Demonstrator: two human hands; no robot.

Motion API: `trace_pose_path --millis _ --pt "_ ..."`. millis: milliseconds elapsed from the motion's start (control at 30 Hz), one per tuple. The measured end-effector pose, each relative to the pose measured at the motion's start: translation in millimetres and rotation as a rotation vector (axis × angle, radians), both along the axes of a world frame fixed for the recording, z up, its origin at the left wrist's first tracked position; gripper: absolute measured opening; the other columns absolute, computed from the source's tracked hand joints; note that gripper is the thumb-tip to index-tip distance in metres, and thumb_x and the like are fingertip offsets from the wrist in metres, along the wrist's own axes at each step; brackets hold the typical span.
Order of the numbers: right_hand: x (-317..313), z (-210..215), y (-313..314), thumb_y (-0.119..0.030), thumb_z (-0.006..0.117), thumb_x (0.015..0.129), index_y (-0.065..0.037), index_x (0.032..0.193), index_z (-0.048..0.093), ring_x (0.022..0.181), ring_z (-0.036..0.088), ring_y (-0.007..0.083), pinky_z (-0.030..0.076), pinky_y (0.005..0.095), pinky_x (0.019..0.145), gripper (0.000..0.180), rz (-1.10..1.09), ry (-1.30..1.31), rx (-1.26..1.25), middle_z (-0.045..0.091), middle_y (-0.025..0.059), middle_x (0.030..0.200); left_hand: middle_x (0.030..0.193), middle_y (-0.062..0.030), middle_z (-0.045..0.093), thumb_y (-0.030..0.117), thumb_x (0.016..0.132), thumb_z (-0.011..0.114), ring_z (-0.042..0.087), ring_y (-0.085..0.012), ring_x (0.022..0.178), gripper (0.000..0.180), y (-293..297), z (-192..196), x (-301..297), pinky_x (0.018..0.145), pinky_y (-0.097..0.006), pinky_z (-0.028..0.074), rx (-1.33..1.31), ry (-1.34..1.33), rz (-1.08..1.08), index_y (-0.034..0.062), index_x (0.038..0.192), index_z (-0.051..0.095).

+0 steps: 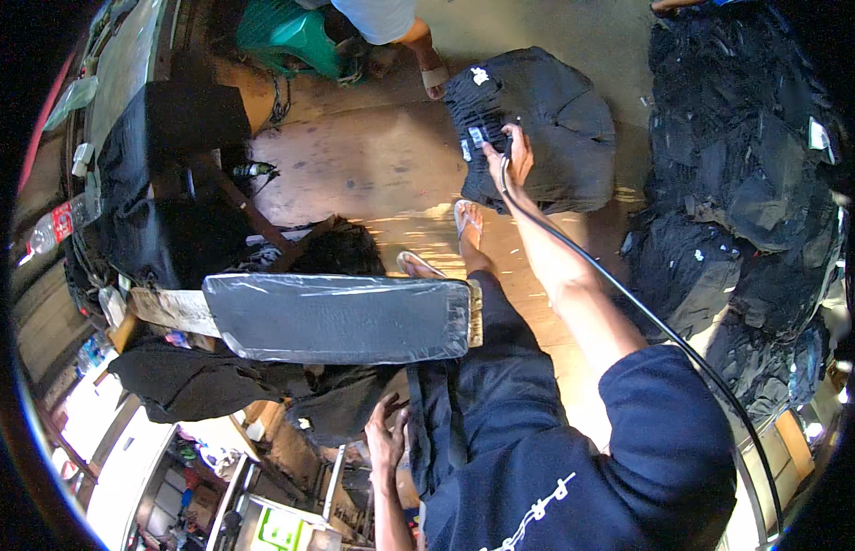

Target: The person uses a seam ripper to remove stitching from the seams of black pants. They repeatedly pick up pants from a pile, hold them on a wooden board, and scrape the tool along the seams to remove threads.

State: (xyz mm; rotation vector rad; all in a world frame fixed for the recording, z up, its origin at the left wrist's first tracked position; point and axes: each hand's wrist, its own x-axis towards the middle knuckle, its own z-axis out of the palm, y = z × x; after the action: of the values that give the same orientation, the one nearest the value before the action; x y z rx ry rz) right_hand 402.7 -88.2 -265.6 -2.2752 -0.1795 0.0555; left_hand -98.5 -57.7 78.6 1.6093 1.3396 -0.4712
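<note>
Several labels point(476, 138), black garment point(565, 129), cord point(670, 331), lettered shirt point(574, 459)

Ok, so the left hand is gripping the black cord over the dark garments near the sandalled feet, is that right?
Not quite: the head view shows the right hand gripping the black cord over the dark garments.

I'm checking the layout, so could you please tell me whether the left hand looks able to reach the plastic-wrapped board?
Probably yes: the left hand looks empty, the plastic-wrapped board lies just ahead, and nothing rests on it, though depth is hard to judge.
</note>
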Motion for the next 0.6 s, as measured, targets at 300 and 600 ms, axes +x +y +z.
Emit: trace_pose_path --millis 300,600 --pt "36.7 137.2 -92.3 -0.008 0.091 0.075 -0.007 0.116 0.069 0.09 0.069 0.0174 0.057 0.0345 0.083 0.047 -0.085 -0.162 0.169 0.073 0.0051 0.102 0.109 -0.017 0.077 -0.007 0.094 0.072 0.073 -0.0352 0.095 0.027 119.7 59.7 193.5 0.089 -0.042 0.058 0.605 -0.632 -0.372 0.0016 0.12 0.074" --pt "-138.5 344.0 -115.1 -0.007 0.087 0.083 -0.007 0.117 0.065 0.105 0.067 0.0172 0.056 0.034 0.085 0.04 -0.053 0.062 0.178 0.068 0.0057 0.114 0.157 -0.0375 0.047 0.013 0.076 0.091 0.068 -0.0581 0.115 0.104 87.8 -30.5 388.9 0.097 -0.062 0.059 0.242 -0.398 -1.052 0.0066 0.161 0.031"
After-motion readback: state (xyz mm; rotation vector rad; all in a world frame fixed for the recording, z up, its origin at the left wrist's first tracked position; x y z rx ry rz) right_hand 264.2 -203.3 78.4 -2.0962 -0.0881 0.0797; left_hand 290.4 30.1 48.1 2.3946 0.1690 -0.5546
